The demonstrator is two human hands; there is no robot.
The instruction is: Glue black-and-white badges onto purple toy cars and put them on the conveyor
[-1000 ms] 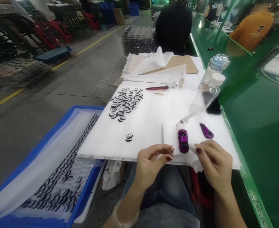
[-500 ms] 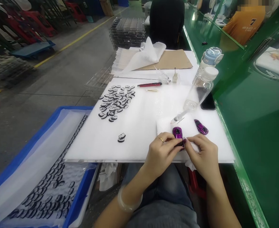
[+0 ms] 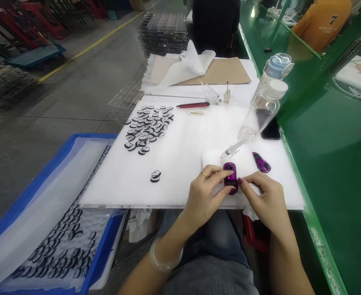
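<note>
A purple toy car (image 3: 230,175) with a black rear panel is gripped between the thumb and fingers of my left hand (image 3: 203,194), near the table's front edge. My right hand (image 3: 266,196) is closed, its thumb and forefinger tips against the car's right side. A crumpled white tissue (image 3: 250,213) shows under that hand and seems gripped in its fingers; how is partly hidden. Beyond lies a second purple toy car (image 3: 262,162) on the white sheet. A white syringe-like applicator (image 3: 233,149) with a thin needle lies ahead of the held car.
Many small black-edged pieces (image 3: 149,128) lie at left, with a few apart (image 3: 155,176). A red craft knife (image 3: 193,105), clear bottle (image 3: 260,110), blue-lidded bottle (image 3: 272,71) and phone (image 3: 271,129) are farther back. A blue tray (image 3: 102,246) stands lower left. A person in orange sits far right.
My left fingers have shifted on the toy car, uncovering more of its rear part. My right hand stays at its side. The whole view has tilted slightly.
</note>
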